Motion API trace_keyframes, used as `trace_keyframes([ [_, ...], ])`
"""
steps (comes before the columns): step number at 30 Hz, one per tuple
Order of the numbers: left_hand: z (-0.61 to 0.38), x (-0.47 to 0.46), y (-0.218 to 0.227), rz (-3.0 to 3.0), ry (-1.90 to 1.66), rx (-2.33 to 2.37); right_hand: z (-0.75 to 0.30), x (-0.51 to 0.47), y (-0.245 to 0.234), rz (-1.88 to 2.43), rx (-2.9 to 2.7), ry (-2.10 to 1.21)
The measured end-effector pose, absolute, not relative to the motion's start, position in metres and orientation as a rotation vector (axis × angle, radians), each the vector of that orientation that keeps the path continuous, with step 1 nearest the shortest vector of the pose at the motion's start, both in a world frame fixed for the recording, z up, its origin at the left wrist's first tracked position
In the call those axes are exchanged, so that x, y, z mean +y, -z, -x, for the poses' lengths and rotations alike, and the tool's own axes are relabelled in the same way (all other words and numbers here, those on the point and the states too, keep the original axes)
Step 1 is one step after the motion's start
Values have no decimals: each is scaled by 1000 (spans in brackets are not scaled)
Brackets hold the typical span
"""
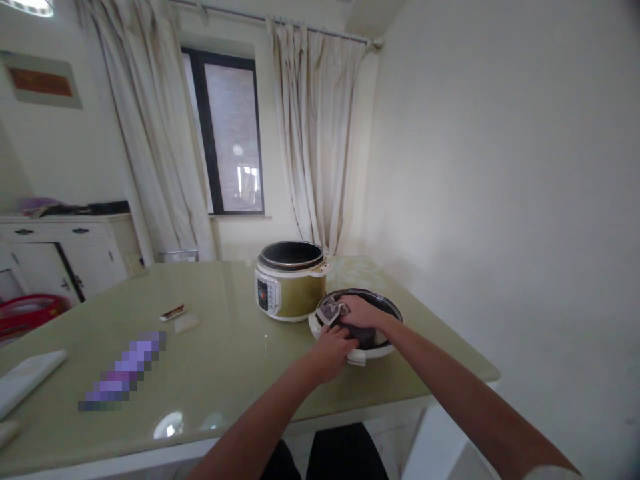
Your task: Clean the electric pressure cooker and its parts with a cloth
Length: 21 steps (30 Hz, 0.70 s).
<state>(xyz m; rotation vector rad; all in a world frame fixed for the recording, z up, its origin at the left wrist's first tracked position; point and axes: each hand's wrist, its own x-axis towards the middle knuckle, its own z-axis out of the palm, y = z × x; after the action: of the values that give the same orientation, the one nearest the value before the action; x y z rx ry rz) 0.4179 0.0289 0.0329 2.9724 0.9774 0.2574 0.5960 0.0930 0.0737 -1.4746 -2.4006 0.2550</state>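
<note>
A cooker lid lies upside down on the pale green table, just right of an open gold-and-white electric cooker. My right hand rests inside the lid, fingers pressed on a grey cloth. My left hand grips the lid's near rim, fingers curled over its edge.
A small dark-edged card and a white pad lie mid-table. A white flat object sits at the left edge. A white cabinet and a red basin stand at the left, curtains and a window behind, a bare wall at the right.
</note>
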Motion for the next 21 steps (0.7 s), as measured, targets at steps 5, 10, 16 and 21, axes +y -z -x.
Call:
trace_keyframes([
  [5,-405,34,-30,-2939,-360,979,-617,80,-73,1434,-2401,-383],
  [10,-388,29,-9,-2742,-710,1152,-622,69,-61,1227,-2276,-568],
  [16,-381,21,14,-2209,-1138,1292,-630,68,-54,1227,-2164,-629],
  [21,-384,31,11,-1399,-1108,1070,-632,67,-56,1206,-2151,-696],
])
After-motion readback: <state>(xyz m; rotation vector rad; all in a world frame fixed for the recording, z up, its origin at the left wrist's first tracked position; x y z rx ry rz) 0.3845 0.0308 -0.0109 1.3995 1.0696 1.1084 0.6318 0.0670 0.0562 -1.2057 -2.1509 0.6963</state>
